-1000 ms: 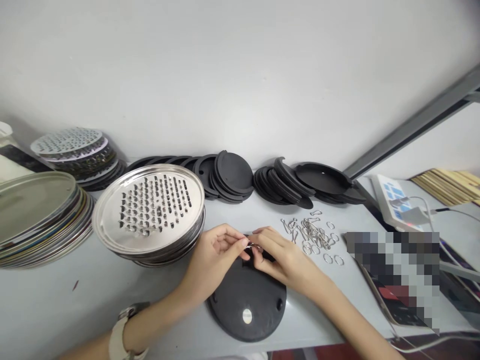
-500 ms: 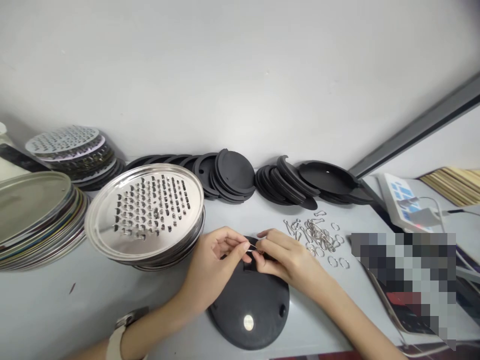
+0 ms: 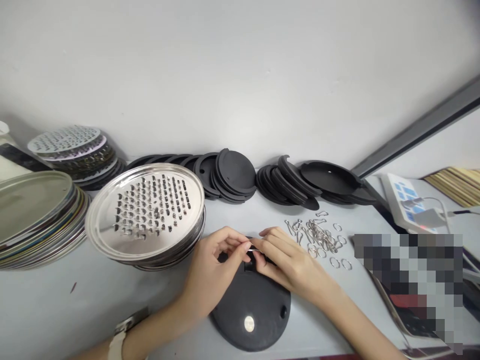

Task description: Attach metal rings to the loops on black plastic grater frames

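Both bare hands are working low over the middle of the surface, the left hand (image 3: 213, 267) at about 9 o'clock from the work and the right hand (image 3: 290, 265) at about 3 o'clock. A thin silver wire piece (image 3: 255, 249) sits between them, right above the top edge of a round matte black rubber disc (image 3: 251, 312) lying flat on the pale grey surface (image 3: 45, 305). Both grips are together, thumb and fingertips pinched on that wire piece, and the hands nearly touch, though the fingers hide most of it. The disc has a small white round spot (image 3: 249, 324) near its lower edge. A white-strapped wristwatch (image 3: 119, 337) is on the left wrist. At about 2 o'clock, just beside the right hand, lies a loose pile of silver clips and split rings (image 3: 313, 235). At about 10 o'clock, a stack of perforated stainless-steel grater discs (image 3: 146, 210) stands close to the left hand, with a stack of plain metal discs (image 3: 33, 210) beyond it at 9 o'clock. Notched black rubber discs (image 3: 234, 172) lean in stacks along the wall at 12 o'clock. A white power strip with blue labels (image 3: 407, 202) is off at 2 o'clock, and a pixelated patch (image 3: 407, 285) hides whatever lies at 4 o'clock.
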A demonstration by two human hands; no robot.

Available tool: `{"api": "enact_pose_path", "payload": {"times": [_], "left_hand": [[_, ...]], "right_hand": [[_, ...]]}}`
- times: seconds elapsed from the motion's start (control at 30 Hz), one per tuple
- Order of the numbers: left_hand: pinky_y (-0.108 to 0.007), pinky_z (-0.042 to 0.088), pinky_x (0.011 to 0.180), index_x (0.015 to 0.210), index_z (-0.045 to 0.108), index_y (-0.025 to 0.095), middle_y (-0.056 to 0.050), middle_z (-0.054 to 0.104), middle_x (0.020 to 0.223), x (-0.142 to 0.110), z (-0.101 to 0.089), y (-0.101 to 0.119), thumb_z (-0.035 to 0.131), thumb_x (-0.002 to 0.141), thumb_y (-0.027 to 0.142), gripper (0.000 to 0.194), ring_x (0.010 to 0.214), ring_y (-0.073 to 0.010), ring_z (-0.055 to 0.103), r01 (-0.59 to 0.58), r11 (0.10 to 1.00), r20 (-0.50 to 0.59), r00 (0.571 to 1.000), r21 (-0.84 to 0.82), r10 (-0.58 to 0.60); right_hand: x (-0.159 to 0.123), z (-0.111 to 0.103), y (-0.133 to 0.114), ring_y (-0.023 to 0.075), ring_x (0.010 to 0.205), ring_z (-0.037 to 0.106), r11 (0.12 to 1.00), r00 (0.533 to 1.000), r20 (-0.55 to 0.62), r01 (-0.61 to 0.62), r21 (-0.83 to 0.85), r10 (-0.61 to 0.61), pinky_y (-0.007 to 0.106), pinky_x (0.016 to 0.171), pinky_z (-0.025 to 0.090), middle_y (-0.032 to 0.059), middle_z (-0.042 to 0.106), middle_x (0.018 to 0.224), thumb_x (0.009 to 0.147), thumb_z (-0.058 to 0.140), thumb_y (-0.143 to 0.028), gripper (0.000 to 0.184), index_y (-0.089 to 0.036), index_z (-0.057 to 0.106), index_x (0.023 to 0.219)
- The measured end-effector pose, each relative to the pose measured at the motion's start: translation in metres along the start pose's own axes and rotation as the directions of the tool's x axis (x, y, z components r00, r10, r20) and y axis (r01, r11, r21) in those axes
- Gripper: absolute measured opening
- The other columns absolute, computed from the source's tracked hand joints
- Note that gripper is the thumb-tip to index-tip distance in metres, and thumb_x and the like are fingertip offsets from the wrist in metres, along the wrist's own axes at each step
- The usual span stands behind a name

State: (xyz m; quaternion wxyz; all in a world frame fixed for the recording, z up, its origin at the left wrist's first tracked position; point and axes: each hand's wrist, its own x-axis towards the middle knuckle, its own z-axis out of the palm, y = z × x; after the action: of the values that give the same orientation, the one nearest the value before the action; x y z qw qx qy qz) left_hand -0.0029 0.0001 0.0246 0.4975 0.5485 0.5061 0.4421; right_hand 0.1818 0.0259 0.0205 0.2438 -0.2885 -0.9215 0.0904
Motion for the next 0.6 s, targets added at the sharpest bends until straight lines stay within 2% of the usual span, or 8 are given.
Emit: {"api": "enact_pose_path", "payload": {"times": [0.2, 0.43, 0.6], "left_hand": [[-0.021, 0.051, 0.071, 0.084, 0.065, 0.019, 0.001, 0.071, 0.076, 0.002, -0.001, -0.002, 0.061, 0.087, 0.020, 0.005, 0.073, -0.0140, 0.069, 0.000, 1.000, -0.007, 1.000, 0.028, 0.000], [-0.023, 0.052, 0.073, 0.083, 0.066, 0.019, 0.000, 0.072, 0.077, 0.006, 0.001, -0.005, 0.061, 0.086, 0.020, 0.006, 0.074, -0.0161, 0.070, 0.027, 0.999, -0.032, 0.999, 0.024, -0.026], [-0.025, 0.052, 0.073, 0.083, 0.066, 0.019, -0.001, 0.072, 0.076, 0.006, 0.002, -0.008, 0.061, 0.087, 0.020, 0.006, 0.074, -0.0168, 0.070, 0.043, 0.999, -0.041, 0.998, 0.001, -0.043]], "right_hand": [[-0.002, -0.001, 0.006, 0.0172, 0.080, 0.051, 0.983, 0.997, 0.033, -0.077, 0.166, 0.072, 0.033, 0.072, 0.050, 0.0073, 0.059, 0.087, 0.096, 0.048, -0.016, 0.015, -0.014, 0.059, 0.106], [0.004, 0.000, 0.013, 0.0175, 0.075, 0.051, 0.994, 0.998, 0.057, -0.030, 0.105, 0.024, 0.031, 0.066, 0.049, 0.0068, 0.058, 0.079, 0.098, 0.044, -0.018, 0.017, -0.014, 0.060, 0.100], [0.006, 0.000, 0.016, 0.0163, 0.072, 0.050, 0.986, 0.997, 0.076, -0.042, 0.161, 0.030, 0.028, 0.063, 0.048, 0.0064, 0.058, 0.080, 0.099, 0.044, -0.023, 0.018, -0.015, 0.060, 0.097]]}}
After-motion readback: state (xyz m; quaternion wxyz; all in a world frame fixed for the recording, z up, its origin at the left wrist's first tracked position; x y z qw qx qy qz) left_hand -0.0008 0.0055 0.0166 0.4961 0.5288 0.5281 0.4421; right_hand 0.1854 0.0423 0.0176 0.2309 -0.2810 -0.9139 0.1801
